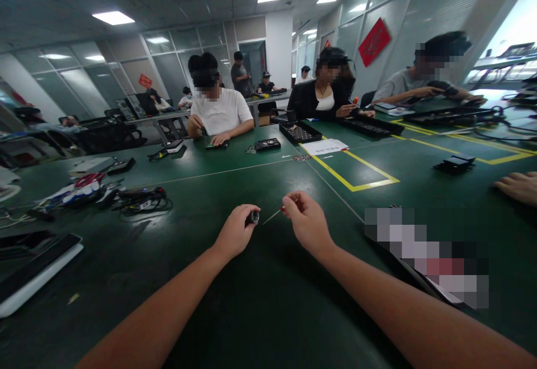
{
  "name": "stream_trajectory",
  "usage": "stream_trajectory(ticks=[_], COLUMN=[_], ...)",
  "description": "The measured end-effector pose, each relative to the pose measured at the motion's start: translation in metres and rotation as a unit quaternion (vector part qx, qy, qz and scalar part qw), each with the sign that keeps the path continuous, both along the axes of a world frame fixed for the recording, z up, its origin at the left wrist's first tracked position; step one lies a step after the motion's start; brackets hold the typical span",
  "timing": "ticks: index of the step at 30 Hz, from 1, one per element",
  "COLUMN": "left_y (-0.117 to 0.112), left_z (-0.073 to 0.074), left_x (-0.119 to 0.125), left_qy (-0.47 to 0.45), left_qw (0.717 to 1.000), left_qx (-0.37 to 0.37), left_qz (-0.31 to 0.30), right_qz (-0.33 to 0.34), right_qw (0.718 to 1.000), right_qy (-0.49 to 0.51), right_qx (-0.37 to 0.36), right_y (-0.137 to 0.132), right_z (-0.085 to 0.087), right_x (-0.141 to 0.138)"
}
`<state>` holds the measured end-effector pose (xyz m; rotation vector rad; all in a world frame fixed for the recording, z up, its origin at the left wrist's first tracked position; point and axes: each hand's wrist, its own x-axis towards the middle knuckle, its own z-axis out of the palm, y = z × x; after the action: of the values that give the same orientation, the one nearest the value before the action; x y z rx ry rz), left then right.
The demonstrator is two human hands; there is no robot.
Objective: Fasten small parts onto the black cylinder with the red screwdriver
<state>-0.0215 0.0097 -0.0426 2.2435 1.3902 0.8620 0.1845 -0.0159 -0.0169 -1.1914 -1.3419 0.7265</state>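
Observation:
My left hand [235,231] is closed around a small dark cylindrical part [253,217] whose end sticks out between thumb and fingers. My right hand [305,219] pinches a thin screwdriver [273,215] with a reddish handle; its metal tip points left toward the dark part and stops just short of it. Both hands hover over the dark green table [251,279] in front of me.
A tangle of cables [140,198] and colourful tools [79,187] lies to the left, with a white-edged tray [37,274] nearer. Yellow tape [356,174] marks a box on the right. Another person's hand [518,185] rests at the far right. Several people sit across with black trays [300,131].

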Motion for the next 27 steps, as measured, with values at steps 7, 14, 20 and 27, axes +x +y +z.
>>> stream_trajectory(ticks=[7, 14, 20, 27], left_y=[0.0010, -0.0008, 0.0008, 0.0024], left_z=[0.0024, 0.0044, 0.0017, 0.0007], left_x=[0.0005, 0.0014, -0.0013, -0.0015], left_qy=[-0.022, -0.052, -0.066, -0.086], left_qw=[1.000, 0.998, 0.997, 0.996], left_qx=[-0.008, -0.013, -0.022, -0.015], left_qz=[-0.011, -0.039, -0.026, -0.003], right_qz=[0.008, -0.001, -0.001, 0.085], right_qw=[0.999, 1.000, 1.000, 0.996], right_qy=[0.033, 0.011, -0.015, -0.013], right_qx=[0.011, 0.012, 0.015, 0.015], right_y=[0.0025, 0.0032, 0.0014, -0.0011], right_z=[-0.0046, -0.0062, -0.0034, -0.0025], right_x=[-0.0005, -0.0004, 0.0003, 0.0000])
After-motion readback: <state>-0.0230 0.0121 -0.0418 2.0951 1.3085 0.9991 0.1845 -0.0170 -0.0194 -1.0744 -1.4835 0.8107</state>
